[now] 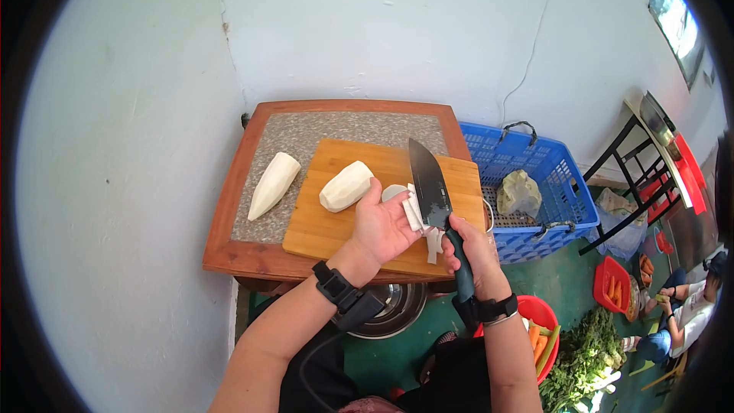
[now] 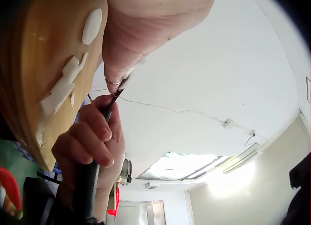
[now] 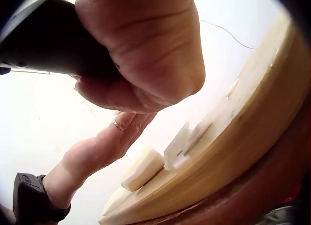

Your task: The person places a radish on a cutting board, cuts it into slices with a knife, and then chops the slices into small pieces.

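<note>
My right hand grips a black kitchen knife by its dark green handle, its broad blade raised over the wooden cutting board. The left hand is turned palm up, fingers extended to the blade's side, where white strips show. Behind the left hand lies a cut, peeled white radish on the board. A tapered peeled radish piece rests on the tabletop, left of the board. Flat white slices lie on the board in the left wrist view. The left fingertips are partly hidden there.
A blue plastic crate holding a crumpled bag stands right of the table. Below are a metal basin, a red basin with carrots and leafy greens. Another person sits at far right.
</note>
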Motion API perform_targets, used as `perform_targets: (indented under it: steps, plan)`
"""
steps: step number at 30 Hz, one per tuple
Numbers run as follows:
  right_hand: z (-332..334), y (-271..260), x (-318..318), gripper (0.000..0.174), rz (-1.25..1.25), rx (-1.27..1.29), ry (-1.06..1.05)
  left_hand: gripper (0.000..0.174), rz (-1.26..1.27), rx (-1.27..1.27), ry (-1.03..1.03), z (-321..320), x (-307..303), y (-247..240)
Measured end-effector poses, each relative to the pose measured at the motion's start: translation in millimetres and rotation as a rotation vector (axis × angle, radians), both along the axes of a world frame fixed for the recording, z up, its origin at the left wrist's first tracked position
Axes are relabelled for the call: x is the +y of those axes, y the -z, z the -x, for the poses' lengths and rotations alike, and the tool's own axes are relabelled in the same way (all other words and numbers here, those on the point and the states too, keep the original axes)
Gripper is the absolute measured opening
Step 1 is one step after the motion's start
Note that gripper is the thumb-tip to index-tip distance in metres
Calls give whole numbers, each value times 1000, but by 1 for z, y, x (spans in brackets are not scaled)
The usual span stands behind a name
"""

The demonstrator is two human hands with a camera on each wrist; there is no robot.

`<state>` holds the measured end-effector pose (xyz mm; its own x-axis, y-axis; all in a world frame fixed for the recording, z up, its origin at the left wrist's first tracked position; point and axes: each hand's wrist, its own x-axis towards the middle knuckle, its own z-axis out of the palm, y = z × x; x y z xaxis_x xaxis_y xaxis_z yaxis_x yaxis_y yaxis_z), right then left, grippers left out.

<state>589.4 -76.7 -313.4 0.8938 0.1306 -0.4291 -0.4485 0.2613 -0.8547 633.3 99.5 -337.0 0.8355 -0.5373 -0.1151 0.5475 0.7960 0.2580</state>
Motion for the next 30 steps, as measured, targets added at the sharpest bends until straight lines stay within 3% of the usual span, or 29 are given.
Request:
perform_targets:
  steps: [9, 17, 21, 25, 30]
  plan:
    - [-10, 15, -8, 26, 11, 41, 150, 79, -27, 5, -5, -8, 3, 11]
    - [7, -4, -2, 27, 6, -46, 3, 70, -32, -50, 41, -22, 5, 30]
    - [8, 6, -3, 25, 42, -77, -121, 68, -61, 35, 4, -12, 3, 10]
    - [5, 10, -8, 26, 59, -60, -149, 68, -63, 49, 6, -10, 4, 9]
    - [3, 12, -15, 25, 84, -12, -16, 61, -55, 55, 8, -12, 2, 11]
